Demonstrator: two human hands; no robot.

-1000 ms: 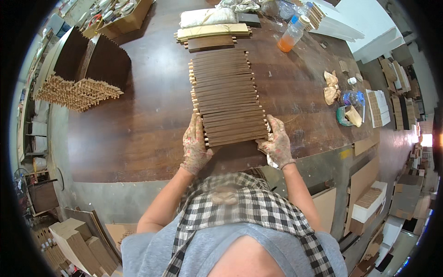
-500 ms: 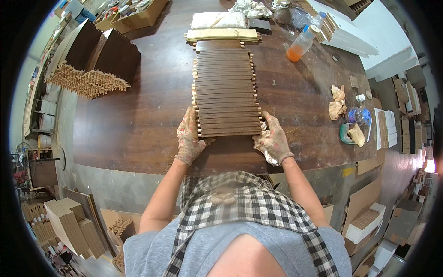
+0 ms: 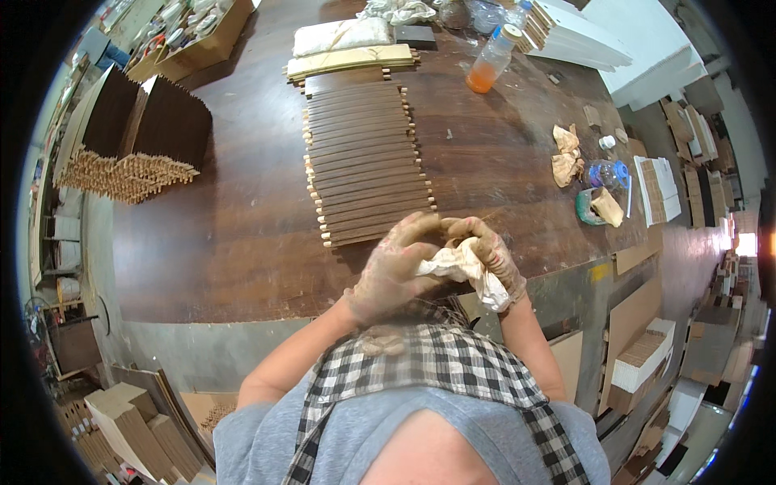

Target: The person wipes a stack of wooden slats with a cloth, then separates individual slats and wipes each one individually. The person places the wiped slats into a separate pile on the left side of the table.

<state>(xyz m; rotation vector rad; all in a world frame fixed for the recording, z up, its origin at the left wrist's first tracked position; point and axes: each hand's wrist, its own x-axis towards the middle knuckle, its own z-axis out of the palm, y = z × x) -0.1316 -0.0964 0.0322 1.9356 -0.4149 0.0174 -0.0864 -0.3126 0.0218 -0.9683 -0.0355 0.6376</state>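
A row of dark brown wooden slats [image 3: 364,153] with pale dowel pegs at both ends lies side by side on the brown table [image 3: 234,259]. My hands, in stained gloves, are together just off the near right corner of the row. My right hand [image 3: 495,260] is closed on a crumpled white rag [image 3: 461,263], which hangs down along the palm. Beside it, my left hand [image 3: 396,260] has its fingers curved and its thumb apart, close against the rag's left end. The two hands' fingertips nearly meet above the rag.
Tall stacks of pegged dark slats [image 3: 129,174] stand at the left. Behind the row lie a pale wrapped bundle [image 3: 352,61] and a white cloth pack [image 3: 339,36]. A bottle of orange liquid [image 3: 487,69], a crumpled tan rag [image 3: 567,155] and a green cup [image 3: 588,208] are to the right.
Both hands have let go of the sides of the slat row and come together nearer my body. The rag has come up with my right hand. The view has shifted slightly right.
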